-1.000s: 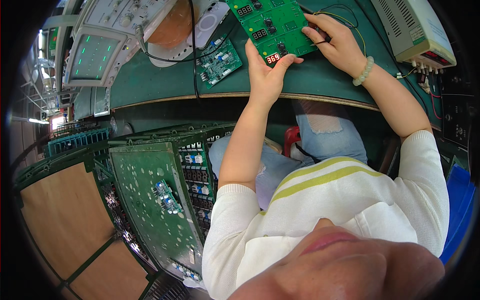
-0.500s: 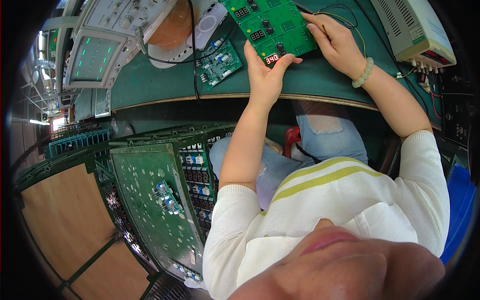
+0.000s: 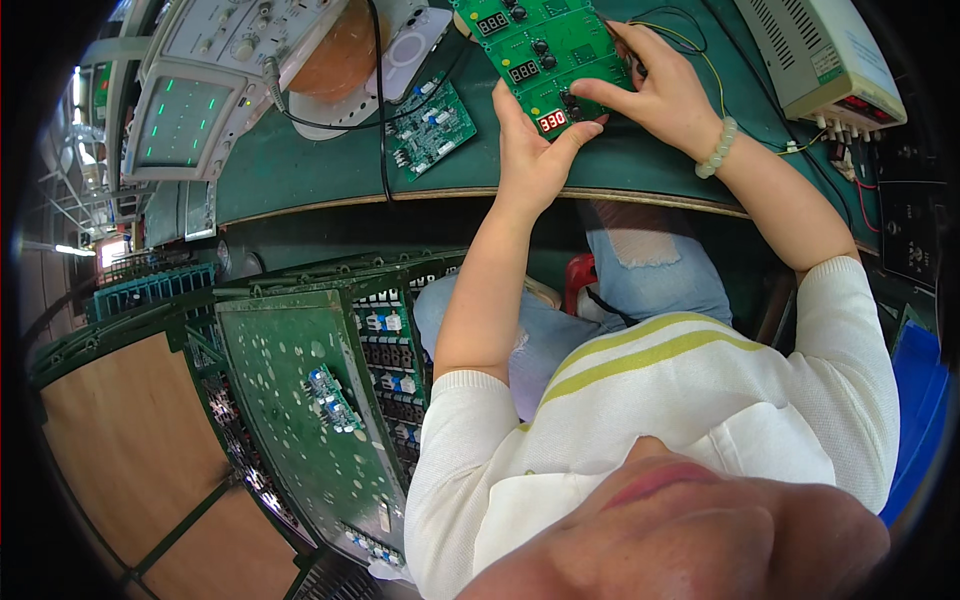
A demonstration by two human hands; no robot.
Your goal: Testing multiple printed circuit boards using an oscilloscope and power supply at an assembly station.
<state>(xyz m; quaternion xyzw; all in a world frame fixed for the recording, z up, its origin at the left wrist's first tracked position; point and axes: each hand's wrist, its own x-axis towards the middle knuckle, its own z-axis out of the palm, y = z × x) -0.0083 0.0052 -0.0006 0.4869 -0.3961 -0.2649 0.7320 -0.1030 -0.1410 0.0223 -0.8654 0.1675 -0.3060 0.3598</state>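
Between my two hands, above the near part of the green bench mat, is a green circuit board panel (image 3: pixel 585 62) with several display blocks. Its nearest display (image 3: pixel 552 121) glows red, while the two farther ones are unlit. My left hand (image 3: pixel 530 150) grips the near left corner, thumb along the near edge. On the right side, my right hand (image 3: pixel 665 95) holds the edge, its thumb reaching over the front to the small black parts (image 3: pixel 570 104) beside the lit display. Its other fingers are partly hidden behind the panel. Thin wires (image 3: pixel 690 45) lie just beyond this hand.
Left on the bench are an oscilloscope (image 3: pixel 178 120) with green traces, a smaller circuit board (image 3: pixel 435 128), a phone (image 3: pixel 412 50) and a black cable (image 3: pixel 383 120). A power supply (image 3: pixel 815 55) stands right. Below left, a green rack (image 3: pixel 300 400) holds boards; a blue bin (image 3: pixel 915 400) is at right.
My right thumb has moved left from the panel's edge onto its front, near the lit display. The red digits have changed. The panel has shifted slightly right and down in view.
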